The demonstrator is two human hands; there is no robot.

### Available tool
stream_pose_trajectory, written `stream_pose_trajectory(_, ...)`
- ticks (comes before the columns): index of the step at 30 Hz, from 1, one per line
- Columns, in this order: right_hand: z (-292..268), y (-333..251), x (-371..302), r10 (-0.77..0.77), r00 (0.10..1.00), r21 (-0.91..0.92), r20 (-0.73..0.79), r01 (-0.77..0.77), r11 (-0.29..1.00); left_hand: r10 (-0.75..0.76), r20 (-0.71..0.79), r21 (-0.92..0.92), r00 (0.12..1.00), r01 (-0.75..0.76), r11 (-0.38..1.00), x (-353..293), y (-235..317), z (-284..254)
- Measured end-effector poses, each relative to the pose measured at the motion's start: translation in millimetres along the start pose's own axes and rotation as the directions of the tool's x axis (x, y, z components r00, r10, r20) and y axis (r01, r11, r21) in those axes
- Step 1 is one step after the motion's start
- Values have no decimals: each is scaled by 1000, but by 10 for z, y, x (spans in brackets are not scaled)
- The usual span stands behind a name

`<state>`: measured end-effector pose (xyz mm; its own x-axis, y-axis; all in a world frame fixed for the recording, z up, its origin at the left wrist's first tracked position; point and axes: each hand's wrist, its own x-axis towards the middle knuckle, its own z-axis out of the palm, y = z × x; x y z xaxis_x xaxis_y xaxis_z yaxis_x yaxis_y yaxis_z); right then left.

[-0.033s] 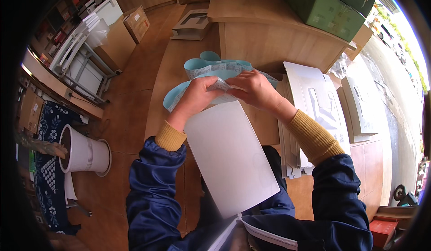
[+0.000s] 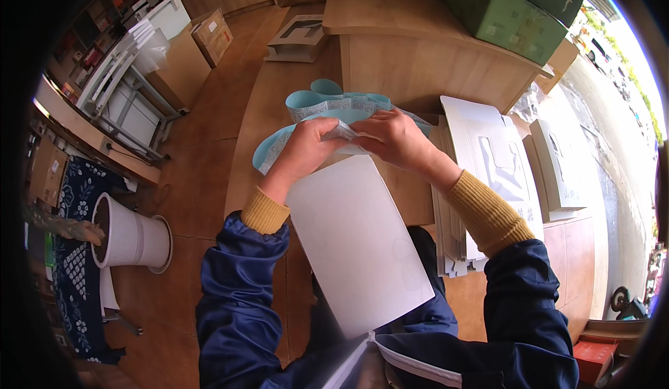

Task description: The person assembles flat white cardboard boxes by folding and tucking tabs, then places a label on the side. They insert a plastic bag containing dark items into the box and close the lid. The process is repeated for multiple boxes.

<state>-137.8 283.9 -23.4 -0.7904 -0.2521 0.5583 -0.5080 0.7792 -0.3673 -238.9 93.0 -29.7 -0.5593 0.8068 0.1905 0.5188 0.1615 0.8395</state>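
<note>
Left hand (image 2: 308, 145), head view: pinches a long blue-backed paper strip (image 2: 327, 105) between thumb and fingers, with most of the fingers hidden by the strip and the hand itself. Right hand (image 2: 396, 138): curls close beside, with thumb and fingertips drawn together on the same strip; covers the exact spot of contact, so cannot tell whether also holding a loose piece. Paper strip: lies in loops on the wooden bench (image 2: 261, 103) just beyond the hands, bears print too small to make out, passes behind the right hand and shows a little past it. White panel (image 2: 360, 246): rests slantwise over the lap, just below the hands; shows one blank face, hides its depth and much of the legs. Stack of pale cartons (image 2: 491, 159): partly covered by the right forearm. Green box (image 2: 512, 30): cut off by the upper edge. White pot (image 2: 139, 234): holds a trunk lost in the dark lens rim.
</note>
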Motion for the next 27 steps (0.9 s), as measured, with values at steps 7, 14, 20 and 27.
stream_pose_trajectory(7,-197,58,51,312,950,211,-4,-304,929,101,-52,13,993,-101,995,51,-315,-48)
stream_pose_trajectory(14,-307,8,-28,358,799,88,-484,-362,928,12,-311,365,950,108,925,291,-807,-74)
stream_pose_trajectory(20,-354,-418,-392,-279,885,-569,-374,19,822,2,-473,37,881,18,999,-241,-139,346)
stream_pose_trajectory(27,-69,-857,-795,-465,871,-544,-159,316,778,-428,42,-839,903,265,476,-1220,528,737)
